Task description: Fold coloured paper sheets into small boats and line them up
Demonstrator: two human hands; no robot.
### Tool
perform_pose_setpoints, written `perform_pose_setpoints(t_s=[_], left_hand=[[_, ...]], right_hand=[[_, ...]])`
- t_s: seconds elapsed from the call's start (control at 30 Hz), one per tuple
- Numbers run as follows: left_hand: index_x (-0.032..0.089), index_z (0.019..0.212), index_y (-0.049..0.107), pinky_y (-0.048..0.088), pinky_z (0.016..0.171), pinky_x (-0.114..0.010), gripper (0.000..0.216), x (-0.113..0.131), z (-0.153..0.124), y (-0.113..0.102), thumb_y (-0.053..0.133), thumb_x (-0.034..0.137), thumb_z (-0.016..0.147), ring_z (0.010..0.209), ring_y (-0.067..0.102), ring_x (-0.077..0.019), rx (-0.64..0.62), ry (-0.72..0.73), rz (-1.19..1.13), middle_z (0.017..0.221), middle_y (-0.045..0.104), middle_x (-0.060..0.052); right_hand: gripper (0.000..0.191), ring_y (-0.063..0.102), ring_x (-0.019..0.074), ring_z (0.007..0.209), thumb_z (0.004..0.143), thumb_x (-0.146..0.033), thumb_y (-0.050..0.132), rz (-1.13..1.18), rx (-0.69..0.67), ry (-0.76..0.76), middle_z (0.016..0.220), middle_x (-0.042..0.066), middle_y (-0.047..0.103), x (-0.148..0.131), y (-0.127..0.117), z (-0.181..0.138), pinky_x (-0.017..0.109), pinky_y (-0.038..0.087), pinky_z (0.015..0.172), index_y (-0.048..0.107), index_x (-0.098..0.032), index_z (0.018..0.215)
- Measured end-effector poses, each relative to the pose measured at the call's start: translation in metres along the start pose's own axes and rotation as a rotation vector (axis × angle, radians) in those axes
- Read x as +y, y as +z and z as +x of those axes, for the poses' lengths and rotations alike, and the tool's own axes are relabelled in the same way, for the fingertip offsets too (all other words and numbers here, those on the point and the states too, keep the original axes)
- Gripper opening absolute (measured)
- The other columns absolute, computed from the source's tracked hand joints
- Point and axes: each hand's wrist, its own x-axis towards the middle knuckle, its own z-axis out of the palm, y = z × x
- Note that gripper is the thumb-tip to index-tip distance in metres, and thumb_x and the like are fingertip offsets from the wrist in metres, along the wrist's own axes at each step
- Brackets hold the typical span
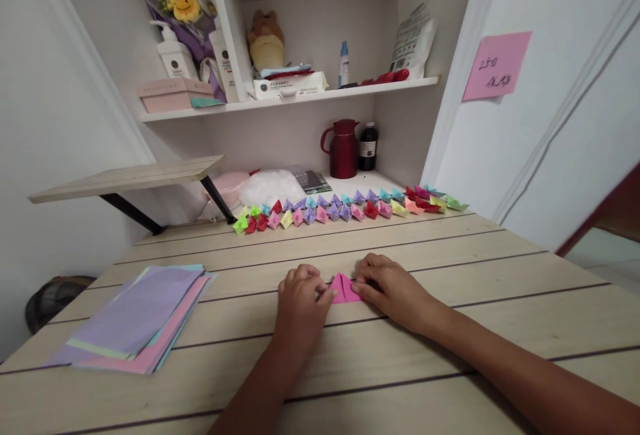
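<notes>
A small pink folded paper piece (344, 288) lies on the wooden table (450, 268) between my hands. My left hand (300, 302) has its fingers curled and pinches the paper's left edge. My right hand (390, 285) presses its fingertips on the paper's right edge, fingers bent together. A stack of coloured paper sheets (137, 318), purple on top with pink and pale blue below, lies at the table's left. Two rows of several finished folded paper shapes (345, 207) in many colours run along the far side of the table.
A raised wooden board (130, 178) on a black bracket juts out at the back left. A dark red jug (344, 148) and a dark bottle (368, 146) stand in the alcove under a shelf (300, 98) of bottles and boxes. A pink note (496, 65) sticks to the right wall.
</notes>
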Motion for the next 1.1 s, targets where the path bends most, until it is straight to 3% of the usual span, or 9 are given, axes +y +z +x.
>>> perform_pose_setpoints(t_s=[0.3,0.43,0.57,0.7,0.8,0.9,1.1], left_hand=[[0.019,0.064,0.054,0.035,0.082,-0.037,0.023,0.005,0.000,0.000,0.061,0.032,0.082,0.100,0.052,-0.0234,-0.004,0.019,0.212,0.108,0.061,-0.005],[0.019,0.065,0.054,0.035,0.082,-0.038,0.022,0.006,0.001,0.000,0.061,0.032,0.081,0.098,0.053,-0.0239,-0.013,0.030,0.223,0.105,0.061,-0.005],[0.021,0.086,0.059,0.036,0.086,-0.038,0.009,0.001,0.002,0.000,0.064,0.024,0.079,0.102,0.053,-0.0226,0.016,0.039,0.097,0.104,0.060,-0.003],[0.026,0.101,0.062,0.036,0.089,-0.036,0.023,-0.009,0.004,-0.006,0.063,0.019,0.080,0.107,0.053,-0.0199,-0.063,0.127,-0.039,0.109,0.061,-0.002],[0.029,0.103,0.065,0.036,0.089,-0.037,0.028,-0.017,0.006,-0.013,0.070,0.025,0.076,0.105,0.054,-0.0212,-0.178,0.215,-0.034,0.108,0.063,0.000],[0.030,0.106,0.065,0.037,0.090,-0.038,0.034,-0.021,0.007,-0.017,0.074,0.030,0.073,0.106,0.054,-0.0218,-0.207,0.272,-0.020,0.112,0.063,0.000],[0.022,0.097,0.070,0.042,0.084,-0.032,0.016,-0.015,0.008,-0.014,0.058,0.027,0.087,0.094,0.058,-0.0189,-0.210,0.367,0.059,0.098,0.068,-0.004]], right_hand=[[0.013,0.055,0.0216,0.081,0.087,-0.030,0.055,-0.229,0.056,0.067,0.087,0.006,0.059,-0.010,0.006,-0.001,0.033,0.042,0.073,0.059,-0.019,0.082],[0.014,0.055,0.0204,0.085,0.087,-0.020,0.053,-0.181,0.084,-0.046,0.100,0.006,0.059,-0.011,0.009,-0.003,0.033,0.042,0.074,0.062,-0.021,0.098],[0.023,0.054,0.0223,0.095,0.089,-0.015,0.051,-0.118,0.048,-0.131,0.098,0.005,0.063,-0.007,0.010,-0.002,0.036,0.041,0.083,0.067,-0.025,0.101],[0.028,0.054,0.0214,0.095,0.089,-0.012,0.050,-0.053,-0.005,-0.138,0.100,0.005,0.063,0.001,0.006,-0.001,0.036,0.042,0.083,0.070,-0.028,0.103],[0.027,0.054,0.0213,0.094,0.091,-0.019,0.050,-0.046,-0.049,-0.163,0.101,0.006,0.063,0.004,0.001,0.000,0.037,0.042,0.085,0.071,-0.029,0.104],[0.025,0.054,0.0213,0.094,0.093,-0.030,0.050,-0.027,-0.085,-0.190,0.102,0.006,0.062,0.005,-0.003,0.002,0.038,0.042,0.086,0.070,-0.030,0.108],[0.027,0.054,0.0228,0.098,0.091,-0.040,0.053,-0.032,-0.116,-0.195,0.106,0.007,0.062,0.000,-0.006,0.003,0.038,0.042,0.088,0.068,-0.027,0.110]])
